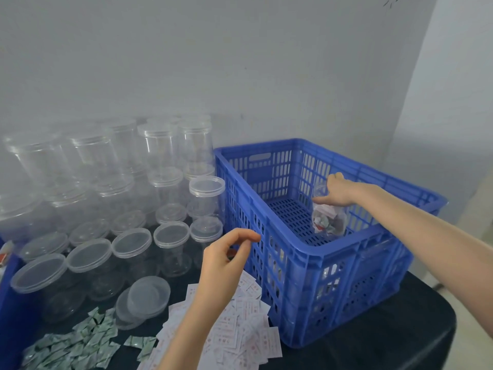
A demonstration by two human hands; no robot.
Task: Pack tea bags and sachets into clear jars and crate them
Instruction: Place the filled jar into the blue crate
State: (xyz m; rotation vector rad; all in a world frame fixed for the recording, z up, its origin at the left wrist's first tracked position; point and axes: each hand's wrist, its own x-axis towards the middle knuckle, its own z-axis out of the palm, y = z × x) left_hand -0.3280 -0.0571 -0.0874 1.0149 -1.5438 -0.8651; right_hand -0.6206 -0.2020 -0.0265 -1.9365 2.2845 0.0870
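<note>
A blue slatted crate (pixel 301 252) stands on the dark table at the right. Inside it, near the right wall, a clear jar (pixel 329 220) filled with tea bags and sachets rests on the crate floor. My right hand (pixel 340 192) reaches over the crate rim and grips the jar's lid end from above. My left hand (pixel 226 260) hovers beside the crate's left wall, fingers loosely curled, holding nothing. White-and-red sachets (pixel 240 327) lie heaped under that wrist. Green tea bags (pixel 77 343) are scattered at the front left.
Several empty clear lidded jars (pixel 112 198) are stacked and ranked along the wall at the left. Two loose lids (pixel 144 299) lie in front of them. A blue bin edge (pixel 8 295) shows at the far left. A grey wall rises behind.
</note>
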